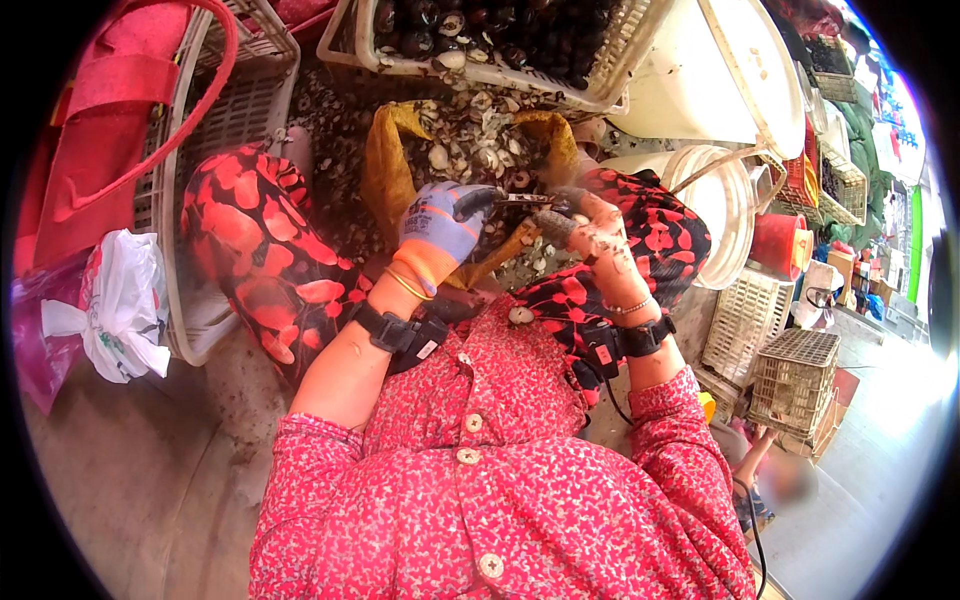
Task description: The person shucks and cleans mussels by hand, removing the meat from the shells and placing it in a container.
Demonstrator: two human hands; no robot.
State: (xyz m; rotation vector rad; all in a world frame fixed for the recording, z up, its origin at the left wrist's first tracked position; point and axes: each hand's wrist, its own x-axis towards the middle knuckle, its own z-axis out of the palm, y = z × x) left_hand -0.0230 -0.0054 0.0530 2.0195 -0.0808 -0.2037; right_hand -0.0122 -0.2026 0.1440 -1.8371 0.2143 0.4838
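My left hand (445, 225), in a blue-grey work glove with dark fingertips and an orange cuff, is closed in a pinch. Facing it, my right hand (598, 235) has dark coverings on its fingertips, wet specks on its skin, and fingers closed too. A thin, shiny, dark-edged piece (525, 198) spans the gap between the fingertips; its kind and which hand grips it are unclear. Below and beyond them, between my knees, an open yellow sack (385, 160) holds many opened shells and bits (480, 145).
Beyond the sack stands a pale plastic crate (480, 75) of dark round shellfish (540, 30). White buckets (715, 200) are at the right. Left are another crate (185, 270), a red bag (105, 120) and a white plastic bag (120, 310). Far right, a person (760, 470) is beside stacked crates (795, 380).
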